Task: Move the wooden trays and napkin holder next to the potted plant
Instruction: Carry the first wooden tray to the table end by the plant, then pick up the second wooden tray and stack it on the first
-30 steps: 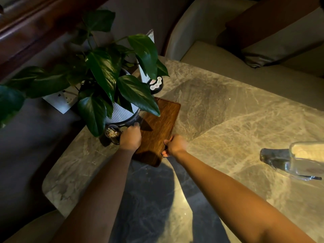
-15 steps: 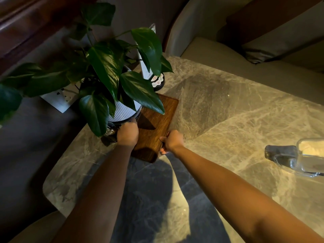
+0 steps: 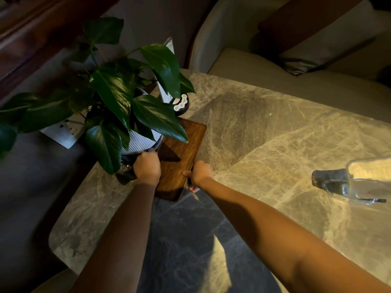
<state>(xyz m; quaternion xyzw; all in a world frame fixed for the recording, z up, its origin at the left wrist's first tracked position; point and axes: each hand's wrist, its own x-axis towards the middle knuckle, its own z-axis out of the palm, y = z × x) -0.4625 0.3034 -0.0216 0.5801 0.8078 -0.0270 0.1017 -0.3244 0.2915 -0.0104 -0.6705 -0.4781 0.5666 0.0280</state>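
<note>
A dark brown wooden tray [image 3: 182,153] lies flat on the marble table [image 3: 264,134], right beside the potted plant [image 3: 131,106] in its ribbed white pot. My left hand [image 3: 147,167] grips the tray's left edge, close against the pot. My right hand [image 3: 198,173] grips the tray's right edge near its front corner. A large leaf hides part of the tray's far end. Whether more than one tray is stacked here cannot be told. No napkin holder is recognisable.
A small round black device with coloured buttons [image 3: 181,104] and an upright card stand behind the tray. A small dark jar [image 3: 125,169] sits by the pot. Clear glassware [image 3: 357,182] stands at the right. Cushioned seats surround the table.
Both hands have slid the tray slightly farther in beside the pot. The right hand's grip has shifted along the tray's right edge.
</note>
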